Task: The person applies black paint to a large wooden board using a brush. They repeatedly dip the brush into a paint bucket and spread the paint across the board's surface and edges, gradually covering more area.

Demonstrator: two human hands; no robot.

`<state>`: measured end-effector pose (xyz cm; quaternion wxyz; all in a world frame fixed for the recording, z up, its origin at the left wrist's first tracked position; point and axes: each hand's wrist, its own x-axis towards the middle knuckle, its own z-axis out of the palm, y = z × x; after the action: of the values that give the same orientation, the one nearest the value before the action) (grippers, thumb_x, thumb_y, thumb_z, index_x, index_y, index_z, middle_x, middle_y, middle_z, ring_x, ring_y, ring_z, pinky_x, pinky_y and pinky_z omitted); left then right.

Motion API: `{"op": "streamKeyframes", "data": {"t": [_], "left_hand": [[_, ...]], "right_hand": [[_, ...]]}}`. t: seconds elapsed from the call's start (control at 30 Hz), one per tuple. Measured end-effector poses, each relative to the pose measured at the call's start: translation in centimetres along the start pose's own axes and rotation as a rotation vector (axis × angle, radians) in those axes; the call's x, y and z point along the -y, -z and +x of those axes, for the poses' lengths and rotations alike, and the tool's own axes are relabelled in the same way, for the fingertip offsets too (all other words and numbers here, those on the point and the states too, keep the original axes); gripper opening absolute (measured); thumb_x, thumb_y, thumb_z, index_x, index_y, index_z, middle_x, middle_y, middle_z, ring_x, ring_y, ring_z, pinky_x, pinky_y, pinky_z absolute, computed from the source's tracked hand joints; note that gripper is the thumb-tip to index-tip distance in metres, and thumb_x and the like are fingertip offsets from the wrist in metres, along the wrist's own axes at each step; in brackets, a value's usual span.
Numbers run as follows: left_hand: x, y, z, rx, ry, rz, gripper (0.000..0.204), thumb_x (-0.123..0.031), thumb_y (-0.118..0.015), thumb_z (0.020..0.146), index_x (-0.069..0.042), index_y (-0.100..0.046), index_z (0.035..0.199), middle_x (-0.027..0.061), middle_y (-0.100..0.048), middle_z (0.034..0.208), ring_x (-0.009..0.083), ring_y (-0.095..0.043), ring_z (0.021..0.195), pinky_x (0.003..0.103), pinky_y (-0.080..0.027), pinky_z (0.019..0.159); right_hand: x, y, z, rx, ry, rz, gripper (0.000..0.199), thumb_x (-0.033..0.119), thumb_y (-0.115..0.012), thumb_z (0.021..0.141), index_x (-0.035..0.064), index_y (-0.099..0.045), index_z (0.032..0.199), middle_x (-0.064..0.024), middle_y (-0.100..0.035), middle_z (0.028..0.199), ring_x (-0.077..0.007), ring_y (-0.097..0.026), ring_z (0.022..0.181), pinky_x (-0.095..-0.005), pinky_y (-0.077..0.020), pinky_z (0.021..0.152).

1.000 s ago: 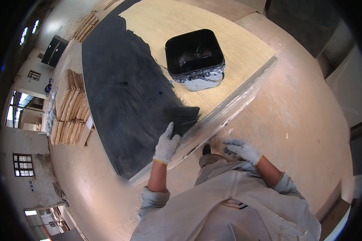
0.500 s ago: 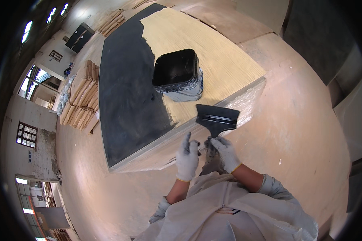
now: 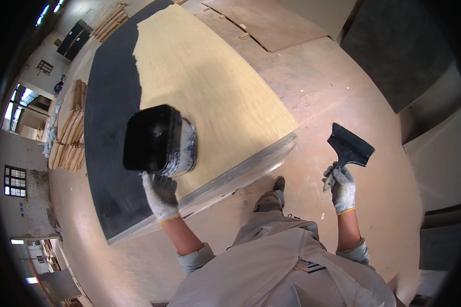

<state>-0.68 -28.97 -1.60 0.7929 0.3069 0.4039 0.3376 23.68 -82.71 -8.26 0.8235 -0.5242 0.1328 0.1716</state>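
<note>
My left hand (image 3: 162, 198), in a white work glove, grips the near side of a square plastic bucket (image 3: 188, 148) by its rim; the fingertips are partly hidden there. The bucket is smeared black and its inside is dark. It is over the wooden board (image 3: 235, 102), at the border of a black coating (image 3: 110, 107) and bare pale wood. Whether its base rests on the board, I cannot tell. My right hand (image 3: 340, 188), also gloved, is closed around the handle of a wide black scraper (image 3: 351, 145), held off to the right of the board with its blade upward.
The coated board tops a stack with wrapped sides (image 3: 241, 176). Bundles of brown-wrapped boards (image 3: 69, 133) are piled on the left. A flat sheet (image 3: 271, 25) lies on the floor beyond, and large dark panels (image 3: 397, 56) stand at the right.
My left hand has gone from open beside the scraper to gripping the bucket rim. My right hand has carried the scraper away to the right. The view has shifted, and the board appears further left.
</note>
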Motion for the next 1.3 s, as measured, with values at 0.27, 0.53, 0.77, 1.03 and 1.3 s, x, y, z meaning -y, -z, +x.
{"op": "streamKeyframes", "data": {"t": [0.27, 0.53, 0.77, 1.03, 1.3], "left_hand": [[1.4, -7.2, -1.5, -0.110, -0.167, -0.031, 0.060, -0.055, -0.063, 0.100, -0.014, -0.066, 0.143, 0.0075, -0.070, 0.143, 0.0290, -0.067, 0.125, 0.051, -0.052, 0.100], [3.2, -17.2, -1.4, -0.241, -0.282, -0.020, 0.066, -0.056, -0.064, 0.097, -0.016, -0.061, 0.150, 0.0114, -0.067, 0.147, 0.0345, -0.065, 0.132, 0.060, -0.055, 0.101], [5.6, -24.7, 3.1, -0.148, -0.306, -0.212, 0.078, -0.054, -0.074, 0.092, -0.008, -0.057, 0.153, 0.0170, -0.059, 0.156, 0.0415, -0.057, 0.141, 0.067, -0.046, 0.115], [6.7, -35.2, 16.6, -0.138, -0.481, -0.268, 0.056, -0.044, -0.068, 0.101, -0.007, -0.065, 0.142, 0.0159, -0.072, 0.141, 0.0400, -0.068, 0.127, 0.062, -0.055, 0.109], [6.3, -47.2, 30.7, -0.319, -0.565, -0.242, 0.034, -0.021, -0.083, 0.096, 0.003, -0.071, 0.117, 0.0122, -0.076, 0.107, 0.0242, -0.074, 0.092, 0.039, -0.062, 0.081]], "right_hand": [[9.7, 13.3, 15.8, -0.129, -0.097, 0.073, 0.024, 0.012, -0.067, 0.099, 0.0077, -0.068, 0.123, -0.0099, -0.075, 0.105, -0.0301, -0.074, 0.094, -0.0504, -0.0604, 0.081], [12.9, 9.6, 36.4, 0.126, -0.256, 0.107, 0.033, 0.014, -0.062, 0.105, 0.0108, -0.059, 0.137, -0.0126, -0.072, 0.111, -0.0333, -0.072, 0.095, -0.0578, -0.0603, 0.081], [24.5, -3.1, 52.2, 0.382, -0.290, -0.369, 0.037, 0.013, -0.060, 0.110, 0.0071, -0.057, 0.146, -0.0066, -0.067, 0.097, -0.0207, -0.069, 0.074, -0.0366, -0.0617, 0.059], [27.9, -31.5, 63.4, 0.870, -0.047, -0.732, 0.043, 0.012, -0.069, 0.102, -0.0017, -0.062, 0.142, -0.0034, -0.067, 0.092, -0.0122, -0.065, 0.069, -0.0263, -0.0519, 0.054], [27.6, -61.1, 62.1, 1.291, 1.105, -1.034, 0.048, 0.010, -0.073, 0.090, 0.0091, -0.062, 0.136, -0.0117, -0.072, 0.105, -0.0308, -0.072, 0.094, -0.0428, -0.0575, 0.084]]}}
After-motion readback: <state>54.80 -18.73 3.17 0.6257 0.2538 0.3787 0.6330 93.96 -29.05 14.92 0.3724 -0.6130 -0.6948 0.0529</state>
